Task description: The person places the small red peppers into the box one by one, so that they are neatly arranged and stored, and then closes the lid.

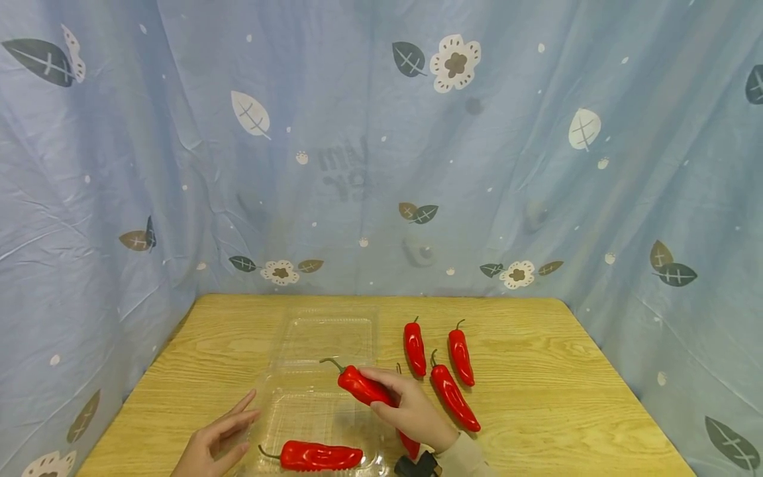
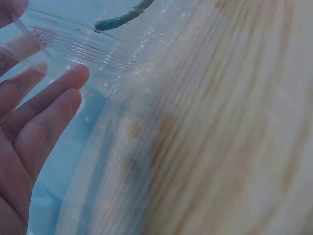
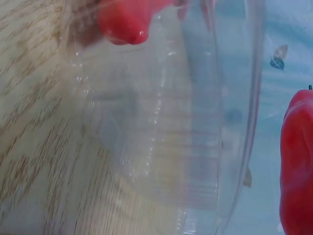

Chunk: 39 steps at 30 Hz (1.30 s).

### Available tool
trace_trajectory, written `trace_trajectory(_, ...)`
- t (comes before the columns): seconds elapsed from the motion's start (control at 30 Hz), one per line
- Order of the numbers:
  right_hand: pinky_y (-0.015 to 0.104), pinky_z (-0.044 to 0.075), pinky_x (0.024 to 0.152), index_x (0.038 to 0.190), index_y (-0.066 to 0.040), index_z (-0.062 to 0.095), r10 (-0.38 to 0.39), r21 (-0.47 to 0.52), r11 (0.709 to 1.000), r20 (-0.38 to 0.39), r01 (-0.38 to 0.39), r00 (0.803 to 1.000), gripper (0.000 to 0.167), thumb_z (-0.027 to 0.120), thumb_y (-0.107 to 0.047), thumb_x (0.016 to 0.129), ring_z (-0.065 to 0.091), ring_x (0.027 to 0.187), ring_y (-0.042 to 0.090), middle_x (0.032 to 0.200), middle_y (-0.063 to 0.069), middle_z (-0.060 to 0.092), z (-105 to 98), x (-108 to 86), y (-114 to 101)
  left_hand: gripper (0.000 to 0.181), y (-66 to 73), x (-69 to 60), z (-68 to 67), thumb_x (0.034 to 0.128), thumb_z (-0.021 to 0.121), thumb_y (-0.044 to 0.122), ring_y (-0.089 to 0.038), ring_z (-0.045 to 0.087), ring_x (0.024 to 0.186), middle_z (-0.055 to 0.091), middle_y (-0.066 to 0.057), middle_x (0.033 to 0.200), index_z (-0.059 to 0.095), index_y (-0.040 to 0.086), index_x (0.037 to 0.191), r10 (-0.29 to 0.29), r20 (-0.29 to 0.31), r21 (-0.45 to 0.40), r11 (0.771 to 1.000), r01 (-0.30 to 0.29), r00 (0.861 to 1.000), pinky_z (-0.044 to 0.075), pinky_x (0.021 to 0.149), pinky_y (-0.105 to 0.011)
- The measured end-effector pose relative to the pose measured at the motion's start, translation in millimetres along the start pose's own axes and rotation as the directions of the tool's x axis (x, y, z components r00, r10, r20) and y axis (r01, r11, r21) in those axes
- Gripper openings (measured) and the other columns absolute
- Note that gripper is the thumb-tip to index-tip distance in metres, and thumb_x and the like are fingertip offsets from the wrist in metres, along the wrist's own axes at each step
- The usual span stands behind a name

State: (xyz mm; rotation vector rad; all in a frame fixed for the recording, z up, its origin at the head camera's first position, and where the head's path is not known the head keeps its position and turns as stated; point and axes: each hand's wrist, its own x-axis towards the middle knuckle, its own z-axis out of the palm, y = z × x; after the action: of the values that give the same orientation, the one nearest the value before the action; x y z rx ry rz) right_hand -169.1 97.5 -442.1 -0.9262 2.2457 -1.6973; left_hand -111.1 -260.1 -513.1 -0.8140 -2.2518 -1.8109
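Observation:
My right hand [image 1: 420, 414] grips a red pepper [image 1: 365, 386] above the clear plastic container [image 1: 316, 414], its green stem pointing left. In the right wrist view that pepper [image 3: 297, 166] shows at the right edge, beside the container's clear wall [image 3: 205, 161]. Another red pepper [image 1: 320, 456] lies crosswise in the near part of the container. My left hand [image 1: 217, 440] is at the container's left side with fingers extended, holding nothing. The left wrist view shows the left hand [image 2: 39, 112] by the clear wall, with a green stem [image 2: 124, 18] behind the plastic.
Right of the container, peppers lie on the wooden table [image 1: 536, 397]: one at the back [image 1: 414, 348], one farther right [image 1: 461, 356], one in front of it [image 1: 454, 397], and one partly under my right hand [image 1: 408, 445]. The container's lid [image 1: 328, 334] lies folded back. A patterned curtain [image 1: 369, 165] surrounds the table.

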Motion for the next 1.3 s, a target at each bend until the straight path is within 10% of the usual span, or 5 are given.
trace_trajectory(1.3, 0.017, 0.049, 0.085, 0.136, -0.011, 0.053, -0.020, -0.035, 0.999, 0.115, 0.024, 0.993, 0.045, 0.060, -0.015, 0.092, 0.057, 0.108, 0.010, 0.134, 0.012, 0.056, 36, 28.2, 9, 0.039, -1.6, 0.6, 0.7, 0.0882, 0.051, -0.017, 0.000, 0.053, 0.119, 0.035, 0.016, 0.149, 0.046, -0.019, 0.127, -0.006, -0.009, -0.005, 1.000, 0.006, 1.000, 0.045, 0.093, -0.010)
